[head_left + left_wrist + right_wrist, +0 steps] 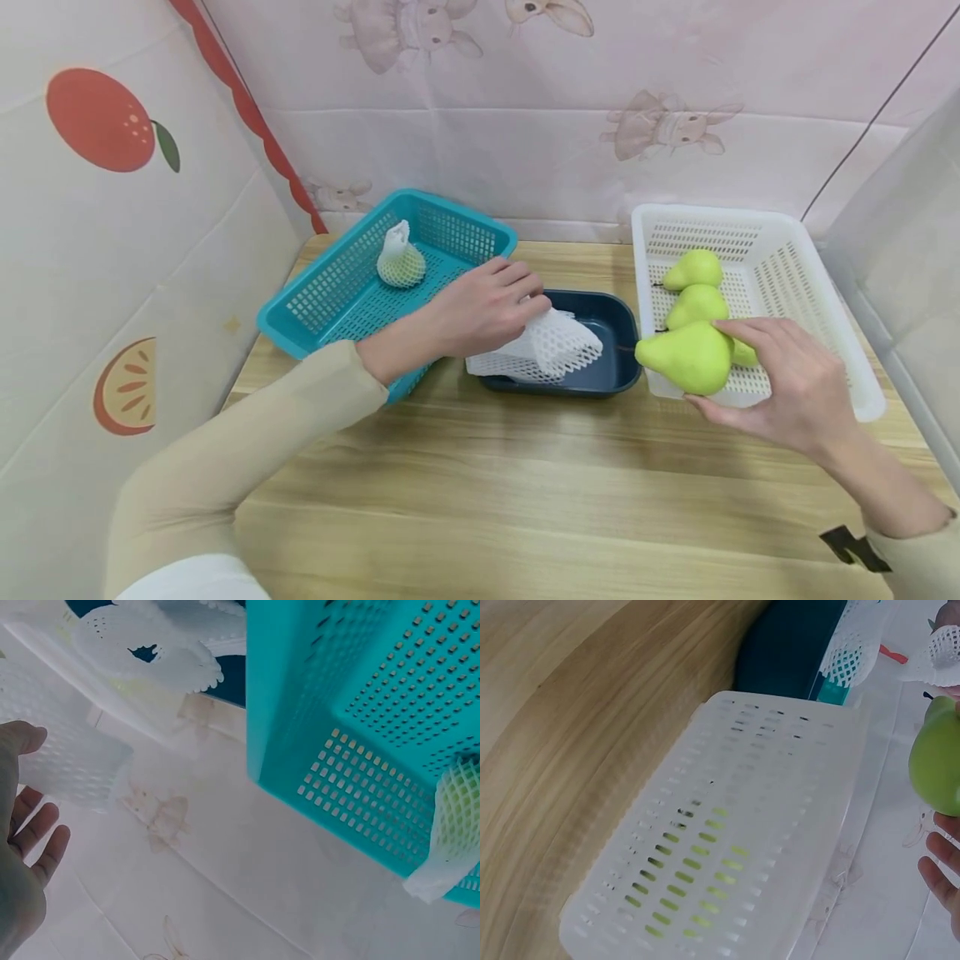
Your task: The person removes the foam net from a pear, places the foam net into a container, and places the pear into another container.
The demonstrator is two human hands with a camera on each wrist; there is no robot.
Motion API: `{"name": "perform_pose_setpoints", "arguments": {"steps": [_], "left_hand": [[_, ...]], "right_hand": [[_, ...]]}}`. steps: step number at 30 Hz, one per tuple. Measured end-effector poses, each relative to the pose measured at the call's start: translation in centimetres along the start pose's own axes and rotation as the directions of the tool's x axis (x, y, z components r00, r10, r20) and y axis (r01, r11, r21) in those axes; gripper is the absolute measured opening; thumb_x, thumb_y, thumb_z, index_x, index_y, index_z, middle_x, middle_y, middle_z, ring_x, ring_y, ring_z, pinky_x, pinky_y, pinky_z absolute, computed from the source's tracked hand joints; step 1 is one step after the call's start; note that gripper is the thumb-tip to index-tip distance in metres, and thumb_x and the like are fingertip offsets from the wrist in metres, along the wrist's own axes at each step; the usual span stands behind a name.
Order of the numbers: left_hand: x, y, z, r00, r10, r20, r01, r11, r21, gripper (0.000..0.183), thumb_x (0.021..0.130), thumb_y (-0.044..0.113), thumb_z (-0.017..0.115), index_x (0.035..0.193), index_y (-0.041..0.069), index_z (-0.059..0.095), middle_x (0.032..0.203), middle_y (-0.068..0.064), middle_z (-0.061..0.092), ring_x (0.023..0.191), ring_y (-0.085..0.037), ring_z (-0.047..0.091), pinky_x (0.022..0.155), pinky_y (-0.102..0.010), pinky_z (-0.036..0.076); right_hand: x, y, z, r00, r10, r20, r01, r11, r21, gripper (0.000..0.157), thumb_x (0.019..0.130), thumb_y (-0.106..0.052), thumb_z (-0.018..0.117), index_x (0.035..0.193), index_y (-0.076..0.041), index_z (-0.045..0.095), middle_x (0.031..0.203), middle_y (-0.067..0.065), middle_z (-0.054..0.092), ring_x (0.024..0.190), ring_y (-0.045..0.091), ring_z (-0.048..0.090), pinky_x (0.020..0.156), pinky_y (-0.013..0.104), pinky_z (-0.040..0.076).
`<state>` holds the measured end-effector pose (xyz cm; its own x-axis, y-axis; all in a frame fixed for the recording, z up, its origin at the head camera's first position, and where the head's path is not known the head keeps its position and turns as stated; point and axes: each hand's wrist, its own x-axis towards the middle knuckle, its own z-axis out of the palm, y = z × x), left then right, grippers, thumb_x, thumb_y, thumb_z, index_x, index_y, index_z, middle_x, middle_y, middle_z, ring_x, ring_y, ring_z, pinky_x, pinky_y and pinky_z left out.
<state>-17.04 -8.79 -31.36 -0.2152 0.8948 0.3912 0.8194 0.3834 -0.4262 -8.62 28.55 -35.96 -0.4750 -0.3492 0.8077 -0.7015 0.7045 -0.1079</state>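
Observation:
My left hand [491, 308] pinches a white foam net sleeve [567, 342] above the dark blue tray [618, 321]; the left wrist view shows the sleeve [67, 742] hanging from thumb and fingers. More white netting lies in the tray below it. On the right, my right hand [802, 383] grips a green pear [690, 357] by its broad end, its narrow end pointing left toward the sleeve. That pear [935, 761] is held up over the near left side of the white basket [832, 308]. Several other green pears [697, 307] lie in this basket.
A teal basket [300, 312] stands at the left, holding one pear in a foam net [401, 260]. The dark tray sits between the two baskets on the wooden table [525, 492]. Printed cloth walls [525, 158] rise behind and on both sides.

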Motion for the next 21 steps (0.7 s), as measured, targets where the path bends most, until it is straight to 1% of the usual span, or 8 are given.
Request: {"name": "perform_pose_setpoints", "arguments": {"steps": [6,12,14,16,18,19,20,21], "left_hand": [[1.6,0.4,0.9,0.999,0.025,0.023,-0.025,1.000,0.014,0.024,0.105,0.007,0.047,0.111,0.011,0.069,0.107,-0.003,0.073,0.103,-0.022,0.064,0.091,-0.033,0.054],[3.1,0.7,2.0,0.991,0.062,0.120,-0.064,0.998,0.012,0.030,0.111,0.008,0.039,0.119,0.013,0.067,0.115,-0.003,0.072,0.109,-0.022,0.063,0.094,-0.033,0.054],[3.6,0.8,2.5,0.985,0.074,0.153,-0.075,0.997,0.001,0.031,0.113,0.009,0.037,0.122,0.012,0.066,0.119,-0.004,0.071,0.112,-0.022,0.063,0.098,-0.033,0.054],[4.0,1.0,2.9,0.981,0.083,0.175,-0.082,0.997,-0.011,0.032,0.114,0.010,0.035,0.125,0.012,0.066,0.123,-0.004,0.071,0.115,-0.023,0.062,0.100,-0.033,0.054],[4.4,1.1,3.4,0.978,0.089,0.188,-0.086,0.996,-0.021,0.033,0.114,0.010,0.034,0.126,0.012,0.065,0.124,-0.004,0.071,0.117,-0.023,0.062,0.100,-0.033,0.054],[4.6,1.1,3.5,0.976,0.091,0.197,-0.088,0.996,-0.023,0.033,0.114,0.010,0.034,0.127,0.012,0.065,0.125,-0.004,0.070,0.117,-0.023,0.061,0.099,-0.033,0.053],[4.8,1.2,3.7,0.974,0.093,0.205,-0.090,0.996,-0.024,0.033,0.114,0.010,0.034,0.127,0.013,0.065,0.125,-0.004,0.070,0.116,-0.022,0.061,0.098,-0.032,0.053],[4.9,1.2,3.9,0.972,0.096,0.215,-0.092,0.995,-0.028,0.032,0.114,0.010,0.035,0.127,0.013,0.064,0.125,-0.004,0.069,0.116,-0.022,0.060,0.098,-0.032,0.052]], "right_hand": [[-0.6,1.2,-0.3,0.999,0.030,0.035,-0.029,0.998,-0.052,0.096,0.082,-0.083,0.058,0.111,0.008,0.073,0.099,0.026,0.076,0.086,0.043,0.068,0.106,-0.001,0.027],[-1.2,2.3,-0.5,0.995,0.069,0.069,-0.061,0.991,-0.115,0.100,0.081,-0.087,0.055,0.113,0.006,0.074,0.102,0.025,0.077,0.090,0.042,0.069,0.100,0.000,0.024],[-1.3,2.7,-0.5,0.995,0.077,0.065,-0.069,0.990,-0.121,0.100,0.080,-0.087,0.055,0.113,0.005,0.074,0.101,0.025,0.077,0.089,0.043,0.070,0.102,-0.001,0.024],[-1.4,3.0,-0.7,0.995,0.082,0.059,-0.072,0.987,-0.147,0.100,0.080,-0.088,0.053,0.113,0.004,0.074,0.100,0.025,0.077,0.088,0.044,0.070,0.092,0.004,0.034],[-1.6,3.4,-0.8,0.995,0.087,0.057,-0.076,0.981,-0.177,0.100,0.080,-0.088,0.051,0.113,0.003,0.075,0.100,0.025,0.078,0.089,0.044,0.071,0.081,0.014,0.041],[-1.7,3.6,-0.9,0.994,0.094,0.058,-0.082,0.979,-0.187,0.101,0.080,-0.089,0.050,0.113,0.003,0.075,0.100,0.025,0.078,0.089,0.045,0.071,0.078,0.018,0.042],[-1.7,3.7,-0.9,0.993,0.106,0.059,-0.092,0.976,-0.198,0.102,0.079,-0.091,0.049,0.112,0.002,0.075,0.100,0.024,0.078,0.089,0.045,0.071,0.076,0.018,0.040],[-1.8,3.9,-0.9,0.992,0.109,0.064,-0.094,0.974,-0.208,0.102,0.079,-0.091,0.048,0.113,0.001,0.075,0.100,0.024,0.078,0.090,0.045,0.072,0.074,0.023,0.039]]}}
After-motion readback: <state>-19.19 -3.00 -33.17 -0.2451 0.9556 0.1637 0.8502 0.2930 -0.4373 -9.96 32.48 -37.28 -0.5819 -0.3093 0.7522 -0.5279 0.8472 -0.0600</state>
